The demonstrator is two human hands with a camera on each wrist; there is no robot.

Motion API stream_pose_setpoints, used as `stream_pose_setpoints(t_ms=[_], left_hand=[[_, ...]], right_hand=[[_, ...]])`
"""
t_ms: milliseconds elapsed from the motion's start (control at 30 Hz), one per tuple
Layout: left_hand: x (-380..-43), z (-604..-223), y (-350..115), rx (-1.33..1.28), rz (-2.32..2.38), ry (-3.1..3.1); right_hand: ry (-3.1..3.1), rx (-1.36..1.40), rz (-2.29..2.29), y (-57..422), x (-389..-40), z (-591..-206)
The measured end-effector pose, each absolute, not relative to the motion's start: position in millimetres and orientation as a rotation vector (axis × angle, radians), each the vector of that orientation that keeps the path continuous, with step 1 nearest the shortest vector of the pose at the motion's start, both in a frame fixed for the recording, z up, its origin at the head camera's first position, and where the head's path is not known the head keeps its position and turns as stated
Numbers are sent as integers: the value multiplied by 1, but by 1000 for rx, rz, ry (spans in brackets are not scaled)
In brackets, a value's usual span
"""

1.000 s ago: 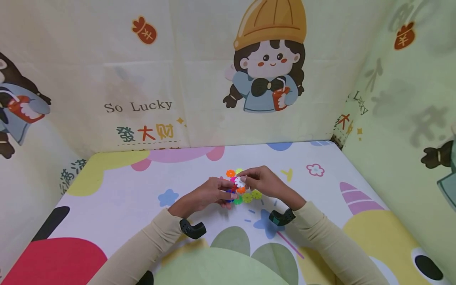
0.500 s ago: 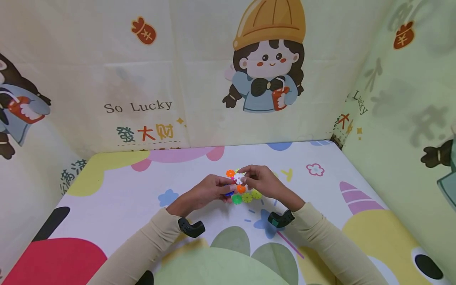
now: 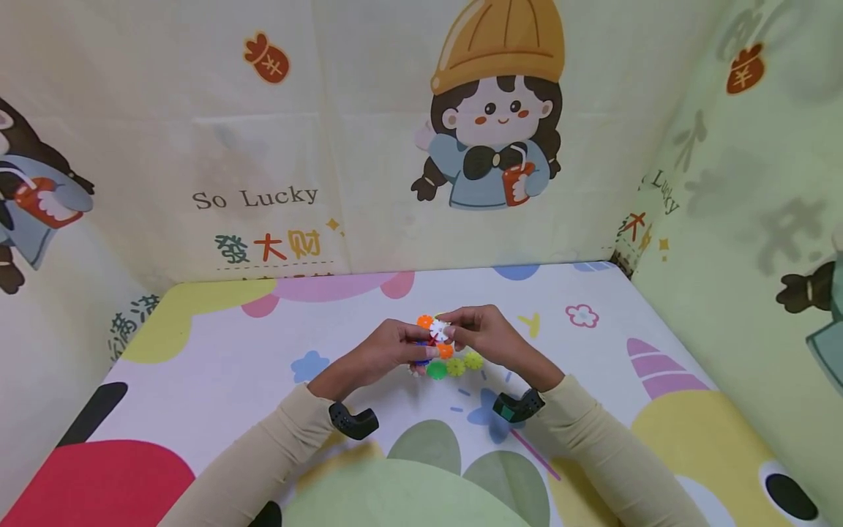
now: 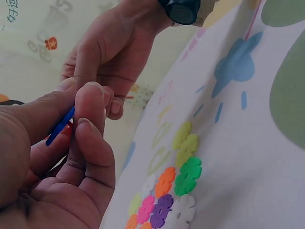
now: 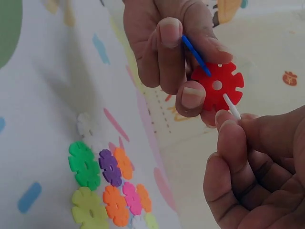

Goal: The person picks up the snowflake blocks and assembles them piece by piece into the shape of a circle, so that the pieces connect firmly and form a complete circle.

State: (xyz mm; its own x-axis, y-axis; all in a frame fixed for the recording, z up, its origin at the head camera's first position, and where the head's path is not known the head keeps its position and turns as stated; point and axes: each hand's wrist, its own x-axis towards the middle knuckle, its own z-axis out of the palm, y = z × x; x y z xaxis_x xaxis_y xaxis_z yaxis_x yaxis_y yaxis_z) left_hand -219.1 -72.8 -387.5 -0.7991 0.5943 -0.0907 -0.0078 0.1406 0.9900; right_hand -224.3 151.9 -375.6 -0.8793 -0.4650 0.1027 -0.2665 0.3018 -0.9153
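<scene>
Red plastic shows at the upper right of the right wrist view: a notched red disc (image 5: 229, 78), gripped by the left hand (image 3: 387, 353). Its fingers and thumb close in around that disc and a blue disc (image 5: 194, 53), which I see edge-on, meeting the red one at its upper left. At the lower right of that view, the right hand (image 3: 490, 337) pinches a white disc (image 5: 232, 107) between thumb and forefinger, drawn together to the disc's thinness. The white edge meets the red disc's lower rim; I can't tell how deeply it sits in a slot. At the lower left of the view, loose discs, among them a green disc (image 5: 77, 160), a purple disc (image 5: 107, 161) and a pink disc (image 5: 129, 193), lie on the patterned tabletop (image 3: 244, 395).
</scene>
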Motion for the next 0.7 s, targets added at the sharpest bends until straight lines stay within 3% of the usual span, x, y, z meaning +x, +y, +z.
stream_pose_setpoints(t_ms=[700], left_hand=[[-219,-396,-73,369,1769,1864]], right_hand=[[2631,-621,-1346,162,-232,-391]])
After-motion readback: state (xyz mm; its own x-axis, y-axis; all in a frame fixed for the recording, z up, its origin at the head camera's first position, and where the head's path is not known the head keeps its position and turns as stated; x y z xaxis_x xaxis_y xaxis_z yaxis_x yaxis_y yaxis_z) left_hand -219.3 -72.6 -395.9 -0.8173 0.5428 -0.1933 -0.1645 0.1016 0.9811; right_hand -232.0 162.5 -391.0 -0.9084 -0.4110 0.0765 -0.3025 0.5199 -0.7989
